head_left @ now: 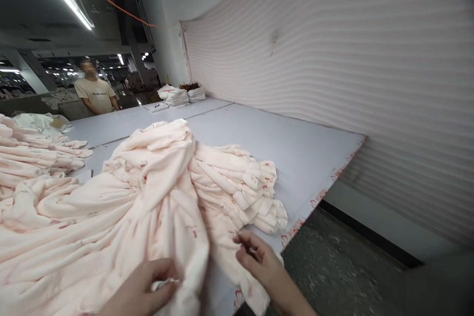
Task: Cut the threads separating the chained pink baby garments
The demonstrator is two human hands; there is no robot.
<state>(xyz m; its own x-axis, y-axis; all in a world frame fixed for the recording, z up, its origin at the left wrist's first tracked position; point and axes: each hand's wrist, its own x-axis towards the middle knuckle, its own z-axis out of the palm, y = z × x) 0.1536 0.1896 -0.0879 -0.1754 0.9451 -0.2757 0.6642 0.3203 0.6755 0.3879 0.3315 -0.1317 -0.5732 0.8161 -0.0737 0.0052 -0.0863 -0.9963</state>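
A large heap of pale pink fleece garments (159, 197) with small red marks spreads over the table's left and front. At the heap's near edge my left hand (148, 284) is closed, thumb and fingers pinching a bit of pale cloth. My right hand (261, 264) is beside a sleeve-like length of the same fabric (222, 242) near the table's edge. Its fingers are loosely curled and apart from the thumb, with nothing visible between them. Bunched cuffs and sleeve ends (259, 197) lie just beyond it.
More pink garments (37, 153) are piled at the left. White folded stacks (177, 96) stand at the table's (296, 153) far end, near a wall covered in ribbed sheeting (333, 59). A person (96, 94) stands beyond the table. Dark floor (333, 266) shows at the right.
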